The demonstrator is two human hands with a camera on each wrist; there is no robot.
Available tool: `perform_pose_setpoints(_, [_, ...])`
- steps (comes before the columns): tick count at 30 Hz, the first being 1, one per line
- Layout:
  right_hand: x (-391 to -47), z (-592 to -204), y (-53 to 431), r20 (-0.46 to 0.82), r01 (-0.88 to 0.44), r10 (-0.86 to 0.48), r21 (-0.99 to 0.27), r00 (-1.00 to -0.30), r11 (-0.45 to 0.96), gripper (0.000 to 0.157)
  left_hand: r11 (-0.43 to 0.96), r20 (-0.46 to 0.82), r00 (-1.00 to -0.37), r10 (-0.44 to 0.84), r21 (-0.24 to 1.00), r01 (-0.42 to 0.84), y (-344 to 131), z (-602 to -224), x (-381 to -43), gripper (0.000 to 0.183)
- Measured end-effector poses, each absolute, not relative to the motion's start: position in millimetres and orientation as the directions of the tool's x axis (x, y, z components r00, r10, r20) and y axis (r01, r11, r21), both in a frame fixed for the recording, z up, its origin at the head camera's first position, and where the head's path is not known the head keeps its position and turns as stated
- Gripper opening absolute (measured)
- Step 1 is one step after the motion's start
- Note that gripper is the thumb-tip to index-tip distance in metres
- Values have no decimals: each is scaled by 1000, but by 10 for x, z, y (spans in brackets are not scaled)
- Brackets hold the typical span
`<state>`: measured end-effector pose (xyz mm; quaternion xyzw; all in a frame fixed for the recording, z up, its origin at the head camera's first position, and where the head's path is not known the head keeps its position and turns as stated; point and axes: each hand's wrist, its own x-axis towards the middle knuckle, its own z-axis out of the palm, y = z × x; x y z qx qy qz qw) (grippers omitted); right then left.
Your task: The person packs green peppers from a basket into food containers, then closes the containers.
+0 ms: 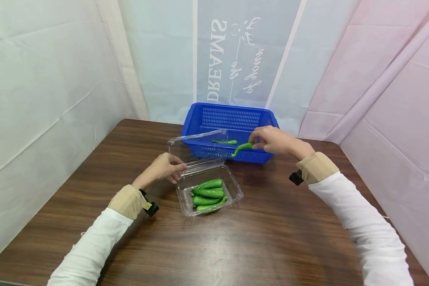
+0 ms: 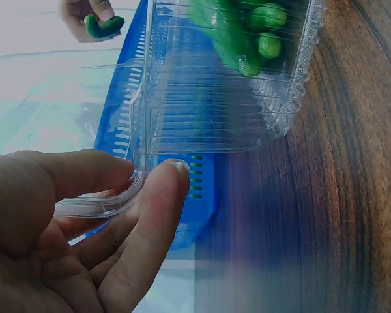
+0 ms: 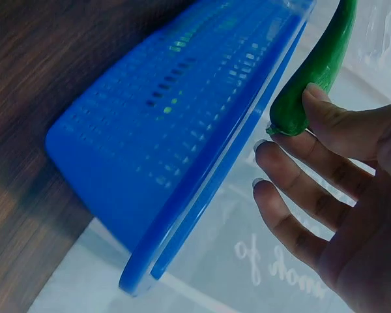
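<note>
Left of the head view's centre, the left hand [image 1: 161, 167] pinches the box [image 1: 240, 194] edge; right of centre, the right hand [image 1: 269, 140] pinches a pepper [image 1: 242, 148] near the basket [image 1: 232, 107].

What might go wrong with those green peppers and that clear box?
The right hand pinches the single pepper near one end, so it might slip and drop. The left hand holds the clear lid, which is joined to the box; a tug could perhaps shift the box and jostle the loose peppers inside.
</note>
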<state>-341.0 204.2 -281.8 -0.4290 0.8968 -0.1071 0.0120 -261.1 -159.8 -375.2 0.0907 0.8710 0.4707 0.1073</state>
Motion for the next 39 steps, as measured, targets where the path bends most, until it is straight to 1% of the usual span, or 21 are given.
perform_pose_setpoints(11, [-3115,-2909,1788,46,-837,-843,-155,-536,524,14,545,-119,-961,248,838,37,-1588,-3740,-2603,27])
perform_pose_setpoints(17, [-3018,-2981,1672,22,-851,-860,-166,-509,499,15,544,-123,-961,248,838,33,-1584,-3724,-2601,27])
perform_pose_setpoints(23, [-3012,-3096,1566,28,-872,-883,-169,-469,459,10,542,-122,-960,251,840,35,-1584,-3728,-2604,28])
perform_pose_setpoints(29, [-3014,-3200,1474,15,-884,-900,-192,-436,426,13,540,-129,-961,245,841,24,-1580,-3735,-2606,27])
perform_pose_setpoints(36, [-2996,-3287,1378,36,-906,-916,-169,-399,387,8,531,-127,-961,245,847,24,-1578,-3738,-2607,28])
perform_pose_setpoints(39, [-2986,-3323,1329,47,-911,-919,-164,-391,379,8,531,-126,-962,243,847,23,-1579,-3740,-2608,28])
